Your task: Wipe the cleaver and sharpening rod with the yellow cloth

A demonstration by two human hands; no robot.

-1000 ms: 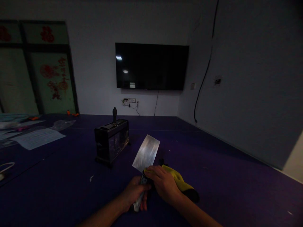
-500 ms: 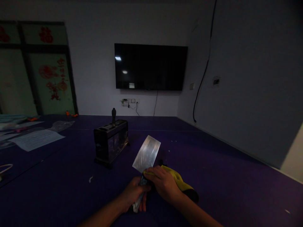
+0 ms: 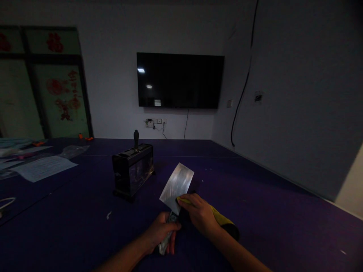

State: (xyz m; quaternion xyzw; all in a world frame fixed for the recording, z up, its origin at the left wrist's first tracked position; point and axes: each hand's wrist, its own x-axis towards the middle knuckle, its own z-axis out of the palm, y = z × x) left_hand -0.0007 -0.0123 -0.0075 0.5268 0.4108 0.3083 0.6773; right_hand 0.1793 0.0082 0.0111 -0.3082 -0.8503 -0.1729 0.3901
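Note:
My left hand (image 3: 161, 232) is wrapped round the handle of a cleaver, whose broad shiny blade (image 3: 176, 184) points up and away from me. My right hand (image 3: 198, 213) presses a yellow cloth (image 3: 219, 219) with a dark edge against the lower part of the blade, fingers closed on the cloth. Both hands hover just above the purple table (image 3: 255, 211). A black knife block (image 3: 132, 170) stands a little to the left beyond the blade, with one dark handle (image 3: 136, 138) sticking up from its top.
Papers (image 3: 42, 166) and plastic wrapping (image 3: 72, 150) lie at the far left of the table, and a white cable (image 3: 6, 204) at its left edge. A dark wall-mounted screen (image 3: 180, 80) hangs ahead. A grey wall borders the table on the right.
My right hand with the yellow cloth has slid up from the blade's base onto the lower blade. The cleaver tipped slightly to the right. My left hand stayed put.

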